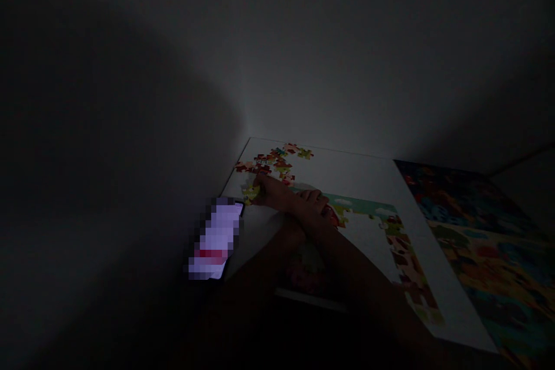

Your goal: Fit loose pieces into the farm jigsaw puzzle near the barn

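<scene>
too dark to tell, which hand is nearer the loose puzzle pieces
Right. The right hand reaches across to touch the loose puzzle pieces; the left hand rests behind it, apart from them.

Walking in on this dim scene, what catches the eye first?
The glowing phone at the left edge of the white board stands out most in the dark. Next come the crossed arms: the right hand reaches left onto the loose puzzle pieces at the board's far corner. A colourful picture sheet lies to the right.
</scene>
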`<state>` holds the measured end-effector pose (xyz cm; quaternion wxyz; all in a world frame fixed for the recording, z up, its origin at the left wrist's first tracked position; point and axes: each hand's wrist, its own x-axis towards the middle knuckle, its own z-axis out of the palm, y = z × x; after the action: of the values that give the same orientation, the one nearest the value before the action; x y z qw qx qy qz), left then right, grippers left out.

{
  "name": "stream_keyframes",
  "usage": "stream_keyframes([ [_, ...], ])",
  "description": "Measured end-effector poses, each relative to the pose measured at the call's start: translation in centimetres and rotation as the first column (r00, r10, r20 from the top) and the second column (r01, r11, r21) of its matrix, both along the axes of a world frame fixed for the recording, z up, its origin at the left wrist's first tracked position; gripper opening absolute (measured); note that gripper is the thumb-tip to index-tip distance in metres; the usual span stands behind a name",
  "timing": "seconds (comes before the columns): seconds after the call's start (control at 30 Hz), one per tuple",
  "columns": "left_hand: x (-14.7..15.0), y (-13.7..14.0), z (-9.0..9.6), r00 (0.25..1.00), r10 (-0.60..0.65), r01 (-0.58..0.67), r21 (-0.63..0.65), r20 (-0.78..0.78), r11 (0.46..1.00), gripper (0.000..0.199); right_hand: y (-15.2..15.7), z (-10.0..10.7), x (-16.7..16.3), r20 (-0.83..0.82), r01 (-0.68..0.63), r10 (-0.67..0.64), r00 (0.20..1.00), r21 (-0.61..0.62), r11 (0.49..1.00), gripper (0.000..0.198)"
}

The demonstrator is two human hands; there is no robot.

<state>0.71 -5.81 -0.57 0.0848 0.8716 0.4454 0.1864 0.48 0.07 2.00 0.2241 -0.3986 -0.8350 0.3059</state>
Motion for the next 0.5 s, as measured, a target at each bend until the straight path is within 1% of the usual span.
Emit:
stream_keyframes([
  [0.1, -0.19, -0.11, 0.22, 1.000, -0.012, 0.012, -0.004, -0.013, 1.000, 0.032, -0.22, 0.36, 0.18, -0.059, 0.015, -0.020, 0.998, -0.080, 0.997, 0.035],
  [0.27, -0.48, -0.18, 0.37, 0.997, -0.041, 0.040, -0.008, -0.059, 0.999, 0.030, -0.28, 0.67, 0.65, -0.191, 0.019, -0.050, 0.980, -0.163, 0.986, 0.024],
  [0.4, -0.39, -0.07, -0.01, 0.995, -0.039, 0.036, -0.032, -0.094, 0.999, 0.031, -0.10, 0.41, 0.88, -0.238, 0.017, -0.057, 0.970, -0.169, 0.986, 0.021],
  [0.5, -0.23, -0.05, -0.27, 0.999, -0.025, 0.025, -0.007, -0.044, 1.000, 0.031, -0.14, 0.71, 1.00, -0.218, 0.040, -0.071, 0.973, -0.146, 0.988, 0.021],
])
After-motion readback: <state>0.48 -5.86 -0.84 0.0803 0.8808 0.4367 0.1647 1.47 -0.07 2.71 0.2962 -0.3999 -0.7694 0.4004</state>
